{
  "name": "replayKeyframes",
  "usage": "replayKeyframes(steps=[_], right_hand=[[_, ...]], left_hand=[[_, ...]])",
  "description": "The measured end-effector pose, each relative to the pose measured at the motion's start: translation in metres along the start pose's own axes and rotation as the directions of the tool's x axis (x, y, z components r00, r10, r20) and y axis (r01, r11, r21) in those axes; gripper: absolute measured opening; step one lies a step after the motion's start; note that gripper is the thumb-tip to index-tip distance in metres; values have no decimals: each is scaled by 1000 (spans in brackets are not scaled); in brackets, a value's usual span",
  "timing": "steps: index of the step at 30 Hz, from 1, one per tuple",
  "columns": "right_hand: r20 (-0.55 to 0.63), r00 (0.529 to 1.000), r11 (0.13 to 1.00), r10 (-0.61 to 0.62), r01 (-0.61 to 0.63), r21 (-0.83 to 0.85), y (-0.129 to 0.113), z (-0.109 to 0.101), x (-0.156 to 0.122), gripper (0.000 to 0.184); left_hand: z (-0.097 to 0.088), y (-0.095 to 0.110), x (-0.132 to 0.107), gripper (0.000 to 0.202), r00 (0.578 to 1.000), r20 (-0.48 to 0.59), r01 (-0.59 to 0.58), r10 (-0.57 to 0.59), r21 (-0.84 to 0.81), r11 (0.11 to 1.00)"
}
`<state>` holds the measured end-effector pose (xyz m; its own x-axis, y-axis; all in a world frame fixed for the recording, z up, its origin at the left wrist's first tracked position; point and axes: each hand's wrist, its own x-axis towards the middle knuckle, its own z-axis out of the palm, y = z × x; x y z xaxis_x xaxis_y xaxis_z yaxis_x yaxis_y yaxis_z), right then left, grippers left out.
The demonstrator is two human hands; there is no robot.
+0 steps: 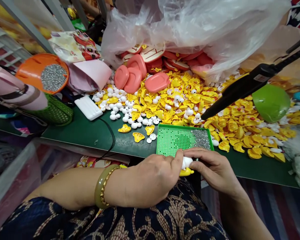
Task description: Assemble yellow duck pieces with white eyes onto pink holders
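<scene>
Head view: left hand (pixel 155 178) and right hand (pixel 216 168) grip one white-yellow piece (pixel 187 163) near one tray (pixel 167 141).

The wrist of the left hand (pixel 156 180) wears a smooth, rounded olive-green bangle (pixel 99 190) and, beside it, a gold-coloured chain bracelet (pixel 103 191). The navy garment (pixel 137 224) carries tan leafy sprays and curling scrolls; both forearms are bare.

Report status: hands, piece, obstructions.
Left hand, right hand: both on white-and-yellow piece. Piece partly hidden. Green tray just beyond; black tool clear of hands.
</scene>
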<state>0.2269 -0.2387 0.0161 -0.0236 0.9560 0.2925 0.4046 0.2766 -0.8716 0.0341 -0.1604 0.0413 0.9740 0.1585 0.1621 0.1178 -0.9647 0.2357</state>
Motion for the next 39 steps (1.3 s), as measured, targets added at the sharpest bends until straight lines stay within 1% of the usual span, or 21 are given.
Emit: replayKeyframes(steps=[4,10,14,19,22,26,28,34,39], right_hand=[[-2,1000,1000,-24,24,-3,4,2,-5,27],[37,999,1000,-20,21,-14,13,4,-10,29],[59,997,998,-42,45,-53,16,2,-9,31],[99,993,995,-58,65,-70,18,-2,-7,35],[131,991,997,-24,34,-69,20,-3,-8,35],[146,985,996,88,-85,-27,21,-2,-10,28],[146,984,994,106,-108,9,21,-1,-10,27],[134,991,1000,1,-4,21,25,3,-10,35],[93,995,996,-37,29,84,33,11,-8,32]], left_hand=[[5,1,-3,51,1000,-7,2,-2,-14,1000],[14,-3,-6,54,999,33,-17,17,-14,1000],[17,-5,-6,55,999,39,-23,24,-22,999],[20,-7,-4,53,999,30,-41,41,5,999],[23,-8,-4,52,999,34,-42,42,-13,999],[26,-10,-3,48,999,47,-14,17,-63,998],[26,-11,-3,46,999,54,-2,7,-83,997],[26,-14,-3,44,995,97,-13,23,-93,996],[31,-17,-6,47,999,47,11,-6,-104,995]])
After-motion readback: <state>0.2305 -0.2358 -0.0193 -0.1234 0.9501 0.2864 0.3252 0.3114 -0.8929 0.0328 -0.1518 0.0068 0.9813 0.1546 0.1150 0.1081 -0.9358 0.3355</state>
